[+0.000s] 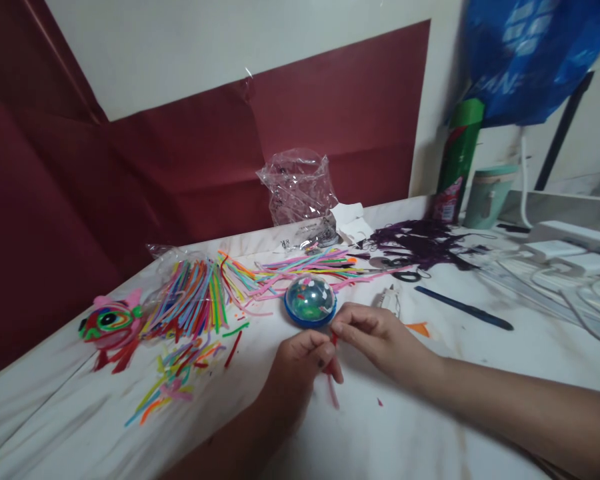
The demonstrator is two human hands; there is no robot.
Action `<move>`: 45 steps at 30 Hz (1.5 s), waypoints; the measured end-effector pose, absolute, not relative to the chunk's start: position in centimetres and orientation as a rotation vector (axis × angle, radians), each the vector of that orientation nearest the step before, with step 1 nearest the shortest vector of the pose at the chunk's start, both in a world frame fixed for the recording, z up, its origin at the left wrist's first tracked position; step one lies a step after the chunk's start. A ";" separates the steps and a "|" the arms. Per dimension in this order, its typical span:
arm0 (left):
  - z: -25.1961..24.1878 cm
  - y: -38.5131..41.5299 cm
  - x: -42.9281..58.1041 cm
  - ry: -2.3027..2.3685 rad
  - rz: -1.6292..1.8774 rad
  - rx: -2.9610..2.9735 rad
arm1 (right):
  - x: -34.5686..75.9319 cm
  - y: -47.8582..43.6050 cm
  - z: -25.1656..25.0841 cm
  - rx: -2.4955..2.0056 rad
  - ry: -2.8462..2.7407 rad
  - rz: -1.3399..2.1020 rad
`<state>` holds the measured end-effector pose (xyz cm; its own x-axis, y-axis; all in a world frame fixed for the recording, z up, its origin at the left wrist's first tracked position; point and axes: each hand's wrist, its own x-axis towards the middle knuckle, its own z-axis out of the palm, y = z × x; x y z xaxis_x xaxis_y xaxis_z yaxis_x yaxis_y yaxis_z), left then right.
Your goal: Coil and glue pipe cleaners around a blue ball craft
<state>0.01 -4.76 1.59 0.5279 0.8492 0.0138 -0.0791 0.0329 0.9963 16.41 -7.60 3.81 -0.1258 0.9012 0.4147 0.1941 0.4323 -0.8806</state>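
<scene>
My left hand (303, 360) is closed in a pinch, with the thumb against the fingers. My right hand (373, 333) comes in from the right, thumb and forefinger pressed together, almost touching the left. A short red pipe cleaner (335, 339) shows between the two hands, partly hidden by fingers. Just below them is a pink pipe cleaner (333, 392). Right beyond my fingertips sits a clear dome (310, 298) on a blue base, with coloured bits inside. Near my right hand lies a white glue gun (390, 299), partly hidden.
A pink creature figure (114, 327) stands at the left. Beside it are bundled pipe cleaners (193, 300) and cut pieces (190, 363). Dark purple fringe (420, 241), scissors (407, 275), a dark blue stick (463, 307), a green cup (490, 197) and white cables (565, 287) lie or stand at the right.
</scene>
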 end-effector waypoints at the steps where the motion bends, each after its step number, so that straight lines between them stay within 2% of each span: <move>1: 1.7 -4.7 0.0 0.755 0.834 1.366 | 16.7 -7.5 3.9 -1.001 -1.689 0.703; 5: 2.0 -4.5 -0.2 0.812 0.841 1.444 | 17.5 -7.5 4.4 -0.925 -1.968 0.368; 9: 2.1 -4.5 -0.4 0.775 0.795 1.455 | 17.7 -7.6 4.9 -0.872 -2.025 0.250; 11: 2.2 -4.6 -0.4 0.771 0.800 1.446 | 18.0 -7.5 5.1 -0.863 -2.082 0.366; 13: 2.4 -4.5 -0.3 0.760 0.813 1.455 | 18.3 -7.2 5.3 -0.874 -2.088 0.636; 16: 2.7 -4.3 -0.3 0.780 0.875 1.439 | 18.4 -6.5 5.0 -0.947 -1.803 0.984; 22: 2.2 -4.1 0.0 0.822 0.999 1.345 | 16.7 -6.5 3.6 -0.857 -1.358 1.236; 30: 2.2 -5.4 0.5 0.923 1.048 1.496 | 15.5 -7.9 3.5 -0.994 -1.365 1.094; 34: 2.9 -5.8 0.5 0.981 1.002 1.559 | 15.2 -8.2 3.3 -0.980 -1.329 1.136; 39: 3.3 -5.3 -0.1 0.871 0.875 1.581 | 17.1 -7.3 4.3 -0.944 -1.657 1.019; 42: 3.2 -5.0 -0.2 0.837 0.798 1.619 | 18.5 -6.5 4.7 -0.870 -1.830 1.218; 45: 3.2 -4.7 -0.2 0.881 0.893 1.556 | 18.4 -6.1 4.3 -0.851 -1.645 1.316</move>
